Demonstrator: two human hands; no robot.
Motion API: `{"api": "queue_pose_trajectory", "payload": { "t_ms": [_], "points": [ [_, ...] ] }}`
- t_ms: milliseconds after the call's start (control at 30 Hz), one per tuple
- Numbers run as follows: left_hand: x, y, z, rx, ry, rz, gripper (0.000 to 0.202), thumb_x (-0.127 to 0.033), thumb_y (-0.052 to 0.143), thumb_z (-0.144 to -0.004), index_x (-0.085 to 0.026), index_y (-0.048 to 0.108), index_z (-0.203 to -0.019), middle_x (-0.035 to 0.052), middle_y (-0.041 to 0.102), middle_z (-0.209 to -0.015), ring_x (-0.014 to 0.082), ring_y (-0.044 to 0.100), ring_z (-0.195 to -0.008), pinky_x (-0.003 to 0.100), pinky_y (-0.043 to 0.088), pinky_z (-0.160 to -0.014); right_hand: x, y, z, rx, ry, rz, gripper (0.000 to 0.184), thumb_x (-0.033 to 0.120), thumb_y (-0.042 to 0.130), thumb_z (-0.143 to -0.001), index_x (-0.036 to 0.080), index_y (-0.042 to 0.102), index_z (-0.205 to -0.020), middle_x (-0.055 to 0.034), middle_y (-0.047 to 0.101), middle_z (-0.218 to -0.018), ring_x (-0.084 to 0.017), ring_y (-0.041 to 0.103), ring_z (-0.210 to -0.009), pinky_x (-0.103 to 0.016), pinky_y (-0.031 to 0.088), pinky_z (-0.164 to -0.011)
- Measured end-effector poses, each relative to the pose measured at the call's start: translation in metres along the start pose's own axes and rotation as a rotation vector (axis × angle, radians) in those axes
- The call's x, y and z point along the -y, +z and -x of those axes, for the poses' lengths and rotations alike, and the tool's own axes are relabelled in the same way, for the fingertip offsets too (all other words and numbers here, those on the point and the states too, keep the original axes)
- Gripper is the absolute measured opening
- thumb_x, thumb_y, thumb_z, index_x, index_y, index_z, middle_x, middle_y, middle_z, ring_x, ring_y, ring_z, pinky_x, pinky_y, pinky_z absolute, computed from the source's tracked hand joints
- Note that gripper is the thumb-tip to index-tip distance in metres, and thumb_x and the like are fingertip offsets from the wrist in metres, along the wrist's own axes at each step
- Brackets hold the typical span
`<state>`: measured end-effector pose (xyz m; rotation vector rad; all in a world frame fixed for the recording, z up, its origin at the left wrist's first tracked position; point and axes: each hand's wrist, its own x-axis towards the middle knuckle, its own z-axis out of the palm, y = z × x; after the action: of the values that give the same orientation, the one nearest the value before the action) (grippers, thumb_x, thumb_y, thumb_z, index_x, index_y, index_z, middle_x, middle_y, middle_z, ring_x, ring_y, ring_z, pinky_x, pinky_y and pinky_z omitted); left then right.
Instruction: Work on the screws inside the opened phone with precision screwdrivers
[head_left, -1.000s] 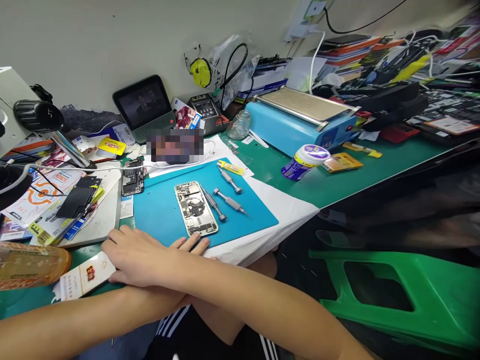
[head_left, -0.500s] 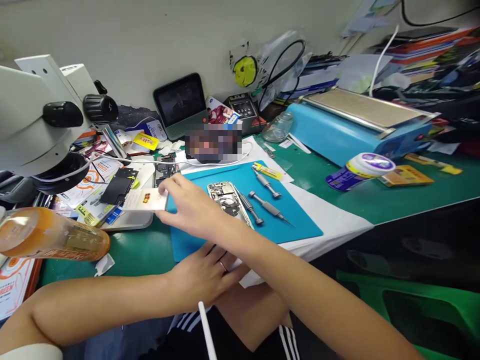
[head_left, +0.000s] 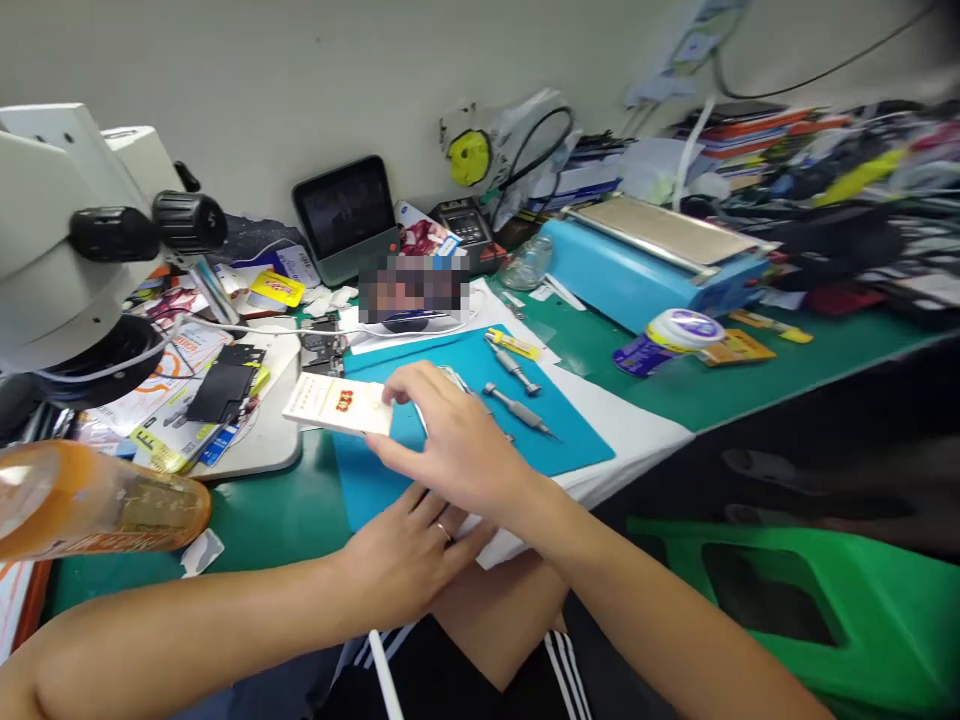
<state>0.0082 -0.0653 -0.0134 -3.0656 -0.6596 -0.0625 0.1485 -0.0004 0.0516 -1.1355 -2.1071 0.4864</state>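
My right hand (head_left: 457, 430) is closed with thumb and fingers on one end of a flat white cigarette pack (head_left: 330, 402) bearing a red emblem. It holds the pack above the left part of the blue mat (head_left: 585, 440). My left hand (head_left: 412, 545) rests palm down at the mat's near edge, its fingers apart and partly hidden below my right hand; a ring shows on one finger. An opened phone on the mat is almost wholly covered by my right hand. Beyond it lie two grey screwdrivers (head_left: 517, 408) (head_left: 514, 365).
At left are a microscope (head_left: 112, 240) and an orange-tinted bottle (head_left: 112, 500). Behind stand a small screen (head_left: 345, 210) and a blurred-out patch. A blue heating plate machine (head_left: 637, 270) and a purple-white tub (head_left: 667, 340) are at right. A green stool (head_left: 885, 570) stands below the table edge.
My right hand has moved right with the cigarette pack, from beside the mat to over it, and now covers the phone. My left hand stays in place. The view has turned slightly.
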Motion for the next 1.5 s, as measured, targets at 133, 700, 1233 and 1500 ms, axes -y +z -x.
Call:
{"api": "queue_pose_trajectory", "payload": {
  "t_ms": [133,700,1233,1500],
  "points": [
    [0.003,0.002,-0.005,-0.018,0.005,-0.032,0.077,-0.042,0.068,-0.097,-0.011,0.034,-0.159,0.0241,0.035,-0.165,0.0413,0.031,-0.155,0.054,0.028,-0.122,-0.06,-0.055,0.028,-0.22,0.126,0.176,0.021,0.035,0.066,-0.088,0.024,0.056,-0.103,-0.0079,0.065,-0.104,-0.026,0.064,-0.099,-0.039,0.051,-0.086],
    [0.006,0.008,-0.008,-0.039,0.004,-0.14,0.078,-0.053,0.061,-0.1,-0.016,0.031,-0.163,0.021,0.029,-0.169,0.043,0.025,-0.156,0.056,0.024,-0.122,-0.181,-0.121,-0.026,-0.006,0.563,0.962,0.036,0.028,0.052,-0.098,0.0,0.072,-0.11,-0.0319,0.068,-0.122,-0.047,0.052,-0.123,-0.062,0.03,-0.101],
    [0.003,-0.004,-0.008,0.064,-0.006,0.054,0.082,-0.034,0.069,-0.096,-0.014,0.027,-0.163,0.0229,0.025,-0.17,0.0425,0.026,-0.157,0.058,0.031,-0.122,-0.203,-0.084,-0.038,0.057,0.293,0.518,0.023,0.021,0.058,-0.092,0.011,0.071,-0.109,-0.0195,0.073,-0.111,-0.032,0.066,-0.101,-0.037,0.044,-0.083],
    [0.01,-0.011,-0.007,-0.138,-0.052,0.401,0.057,-0.017,0.057,-0.1,-0.012,0.041,-0.154,0.0216,0.038,-0.163,0.04,0.023,-0.158,0.061,0.036,-0.123,-0.143,-0.076,0.026,-0.435,0.268,-0.144,0.025,0.038,0.05,-0.102,0.022,0.055,-0.121,-0.0057,0.067,-0.1,-0.02,0.063,-0.079,-0.032,0.049,-0.072]
  ]
}}
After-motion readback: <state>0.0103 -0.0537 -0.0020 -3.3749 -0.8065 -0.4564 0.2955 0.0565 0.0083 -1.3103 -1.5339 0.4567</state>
